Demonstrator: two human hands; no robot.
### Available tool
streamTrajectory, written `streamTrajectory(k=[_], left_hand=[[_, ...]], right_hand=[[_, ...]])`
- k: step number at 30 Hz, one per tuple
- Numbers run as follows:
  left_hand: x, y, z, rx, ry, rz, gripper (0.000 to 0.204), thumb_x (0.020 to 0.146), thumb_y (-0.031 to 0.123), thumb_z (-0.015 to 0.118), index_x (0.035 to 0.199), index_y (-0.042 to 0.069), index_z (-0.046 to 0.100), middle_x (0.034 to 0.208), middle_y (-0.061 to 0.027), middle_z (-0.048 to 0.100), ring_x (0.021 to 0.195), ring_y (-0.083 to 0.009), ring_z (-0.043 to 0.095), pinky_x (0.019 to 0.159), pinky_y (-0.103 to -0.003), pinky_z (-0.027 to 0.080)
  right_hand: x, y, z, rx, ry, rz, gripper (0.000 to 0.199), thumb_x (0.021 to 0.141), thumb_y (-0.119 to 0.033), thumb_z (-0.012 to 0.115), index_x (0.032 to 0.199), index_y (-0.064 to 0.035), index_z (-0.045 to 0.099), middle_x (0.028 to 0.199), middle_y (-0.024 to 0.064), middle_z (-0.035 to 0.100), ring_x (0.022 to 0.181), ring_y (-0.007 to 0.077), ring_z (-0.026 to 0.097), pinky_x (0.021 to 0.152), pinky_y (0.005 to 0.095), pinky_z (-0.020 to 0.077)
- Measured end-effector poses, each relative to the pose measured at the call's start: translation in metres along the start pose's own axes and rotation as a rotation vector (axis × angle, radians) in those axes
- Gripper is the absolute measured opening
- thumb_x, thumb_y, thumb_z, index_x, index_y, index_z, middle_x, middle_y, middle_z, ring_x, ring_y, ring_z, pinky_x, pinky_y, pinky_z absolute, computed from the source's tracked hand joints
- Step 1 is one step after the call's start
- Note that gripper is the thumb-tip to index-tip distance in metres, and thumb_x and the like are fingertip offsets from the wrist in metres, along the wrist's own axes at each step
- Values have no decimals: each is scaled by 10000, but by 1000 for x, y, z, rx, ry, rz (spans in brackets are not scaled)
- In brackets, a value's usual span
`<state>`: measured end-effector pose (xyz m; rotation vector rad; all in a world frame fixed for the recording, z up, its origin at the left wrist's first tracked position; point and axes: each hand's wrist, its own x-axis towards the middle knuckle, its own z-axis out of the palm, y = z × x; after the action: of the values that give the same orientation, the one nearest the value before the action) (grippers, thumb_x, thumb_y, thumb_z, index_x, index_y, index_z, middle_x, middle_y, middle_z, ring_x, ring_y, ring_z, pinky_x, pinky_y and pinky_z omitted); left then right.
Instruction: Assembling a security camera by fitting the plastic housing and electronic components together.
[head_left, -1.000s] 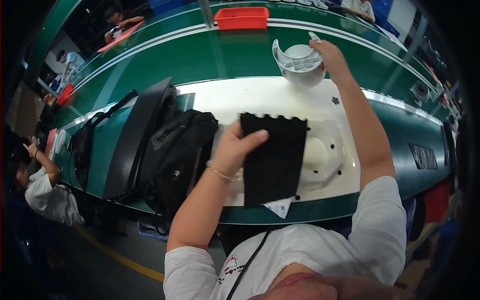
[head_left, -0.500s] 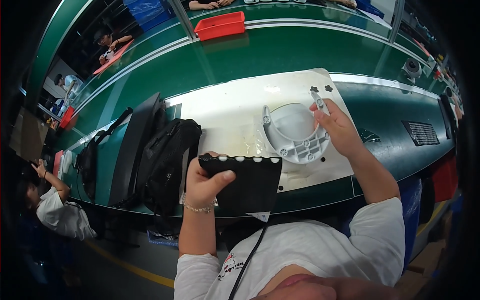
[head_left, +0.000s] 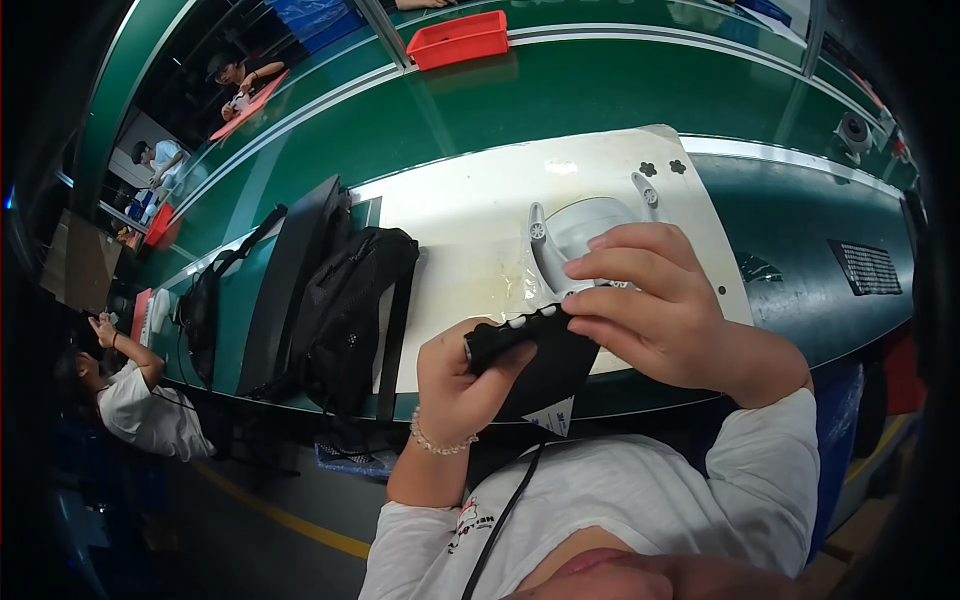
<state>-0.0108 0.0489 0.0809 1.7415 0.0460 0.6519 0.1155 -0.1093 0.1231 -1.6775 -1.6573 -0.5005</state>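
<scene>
A black sheet (head_left: 562,362) with a row of pale round dots on its upper edge is gripped in my left hand (head_left: 468,372), thumb on top. My right hand (head_left: 668,305) closes its fingertips on the sheet's right end, by the last dots; whether a loose piece is between them is hidden. Just beyond, a white plastic part (head_left: 590,222) with two upright arms and a rounded middle lies on the white board (head_left: 465,215). My right hand covers its near side.
To the left are a black bag (head_left: 350,285) and a black panel (head_left: 290,280). Two flower-shaped black marks (head_left: 662,168) sit on the board. A black dotted sheet (head_left: 866,268) lies at right, a red tray (head_left: 458,42) at the back. Co-workers sit on the left.
My right hand let go of the white plastic part and came down and left to the black sheet's edge. My left hand moved right with the sheet. The view shifted slightly.
</scene>
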Motion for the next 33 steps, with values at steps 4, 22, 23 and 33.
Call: streamTrajectory(k=[4,22,23,33], left_hand=[[-6,2,7,-39,48,-45,62,707,-25,629,697,-12,569,555,2,501,507,-47,412,456,-199,322],[-12,1,15,-43,5,-56,94,711,-9,621,802,-9,597,627,-51,578,546,-81,507,513,-212,402],[-11,2,17,-39,23,-68,93,713,-9,620,803,-8,595,628,-50,576,552,-81,508,516,-211,403],[-13,7,17,106,-81,-22,90,687,6,595,771,7,561,606,-73,543,512,-138,502,495,-243,401]], right_hand=[[-8,1,6,-109,78,-85,146,629,-63,664,760,-52,601,1037,39,555,958,206,508,758,337,393],[-18,-2,24,-50,213,-344,167,715,-114,578,873,-120,526,881,10,597,797,155,561,687,289,374],[-18,-2,24,27,188,-363,174,710,-100,590,871,-118,525,874,12,595,804,162,564,689,294,380],[-14,-12,25,322,158,-276,437,658,42,640,986,-141,416,941,91,520,792,236,583,586,296,394]])
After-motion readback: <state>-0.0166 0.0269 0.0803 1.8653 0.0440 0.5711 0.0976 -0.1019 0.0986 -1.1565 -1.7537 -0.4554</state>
